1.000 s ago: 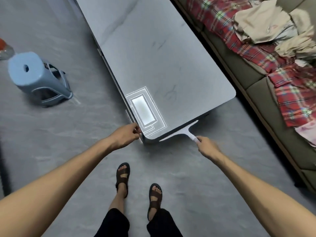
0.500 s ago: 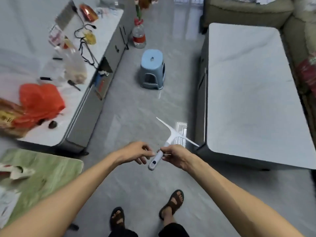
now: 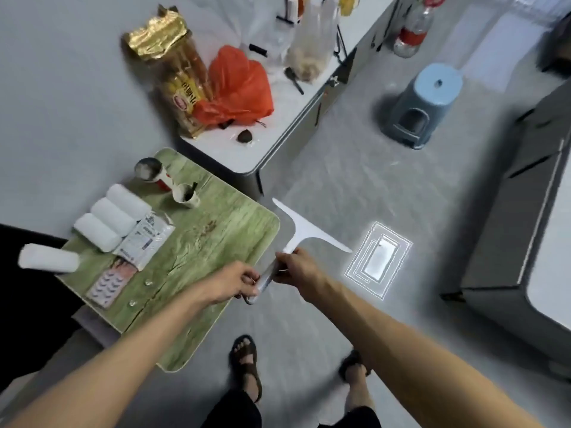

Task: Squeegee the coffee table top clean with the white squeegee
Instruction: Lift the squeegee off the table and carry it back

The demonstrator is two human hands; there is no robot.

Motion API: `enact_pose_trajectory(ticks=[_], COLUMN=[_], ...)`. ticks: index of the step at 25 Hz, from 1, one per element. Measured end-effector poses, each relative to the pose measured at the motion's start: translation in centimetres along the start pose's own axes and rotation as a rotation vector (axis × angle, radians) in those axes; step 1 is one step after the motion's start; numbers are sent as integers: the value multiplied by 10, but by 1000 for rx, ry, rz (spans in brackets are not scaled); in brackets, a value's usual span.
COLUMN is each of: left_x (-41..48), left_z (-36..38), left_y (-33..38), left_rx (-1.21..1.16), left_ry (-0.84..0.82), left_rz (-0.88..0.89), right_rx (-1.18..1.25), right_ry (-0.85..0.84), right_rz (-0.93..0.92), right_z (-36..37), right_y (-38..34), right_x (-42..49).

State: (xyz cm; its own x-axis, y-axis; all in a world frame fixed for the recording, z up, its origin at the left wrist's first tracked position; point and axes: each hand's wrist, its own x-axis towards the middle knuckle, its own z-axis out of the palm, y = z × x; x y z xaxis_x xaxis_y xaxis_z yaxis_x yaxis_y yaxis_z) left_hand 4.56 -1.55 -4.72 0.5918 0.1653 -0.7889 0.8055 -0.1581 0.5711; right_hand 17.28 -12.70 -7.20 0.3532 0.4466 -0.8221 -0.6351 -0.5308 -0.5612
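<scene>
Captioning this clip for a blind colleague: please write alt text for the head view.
A person holds a white squeegee by its handle with both hands, left hand at the end and right hand nearer the blade, above a grey floor. A cluttered green table is on the left, the coffee table at the right edge.

Green table (image 3: pixel 216 242) held white rolls (image 3: pixel 114 217), a packet (image 3: pixel 145 239), cups (image 3: pixel 185 196); counter (image 3: pixel 265 140) held an orange bag (image 3: pixel 241 84); floor (image 3: pixel 355 186) carried stool (image 3: pixel 423 106) and coffee table (image 3: pixel 553 257).

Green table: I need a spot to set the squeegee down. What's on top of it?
White rolls, a packet, a blister sheet and two cups. The left hand, gripping the squeegee, covers part of the table's near edge.
</scene>
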Motion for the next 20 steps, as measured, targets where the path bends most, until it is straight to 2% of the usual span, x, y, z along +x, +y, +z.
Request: enact_pose_trajectory(ticks=[5,11,17,20], left_x=[51,141,164,160], left_z=[-66,-82,-72,-78], left_y=[-155,-281,-312,-295], left_rx=[-90,-84,0,75], left_ry=[143,213,402,441], left_rz=[-85,-167,-206,-217], right_rx=[-225,-370,-417,-409], right_ry=[39,118,146,56], right_rz=[-27,-57,-33,17], right_z=[127,192,210,200], right_y=[44,117,148,136], right_x=[113,234,261,254])
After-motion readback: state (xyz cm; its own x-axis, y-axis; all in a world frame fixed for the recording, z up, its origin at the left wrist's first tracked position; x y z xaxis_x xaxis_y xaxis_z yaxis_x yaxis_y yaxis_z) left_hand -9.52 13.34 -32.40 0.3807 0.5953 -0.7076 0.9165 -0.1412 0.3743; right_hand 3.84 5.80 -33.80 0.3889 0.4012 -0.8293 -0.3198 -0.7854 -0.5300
